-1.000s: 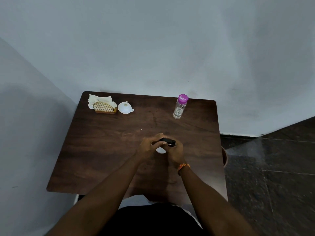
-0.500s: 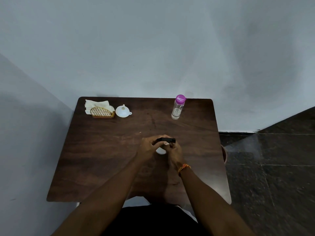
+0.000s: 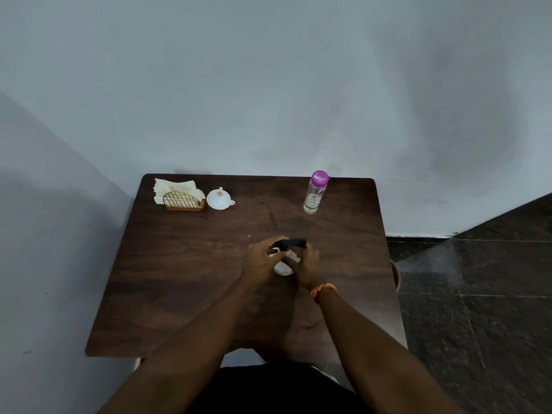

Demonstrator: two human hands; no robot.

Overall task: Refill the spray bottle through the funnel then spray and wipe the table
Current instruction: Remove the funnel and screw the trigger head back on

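Hands: left hand (image 3: 263, 259) and right hand (image 3: 304, 265) wrapped around spray bottle (image 3: 283, 268) mid-desk (image 3: 179, 279), at its black head (image 3: 294, 243) | Risk: twisting could tip it | funnel (image 3: 219, 199), water bottle (image 3: 316, 192) far off.

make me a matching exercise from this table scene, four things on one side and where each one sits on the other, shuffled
Things:
1. funnel
2. water bottle
3. spray bottle
4. napkin holder

Places:
A. far right of the table, standing upright, purple cap on
B. far left corner, with napkins in it
C. middle of the table, held between both hands
D. just right of the napkin holder, wide mouth down

Pairs: 1-D, 2-A, 3-C, 4-B
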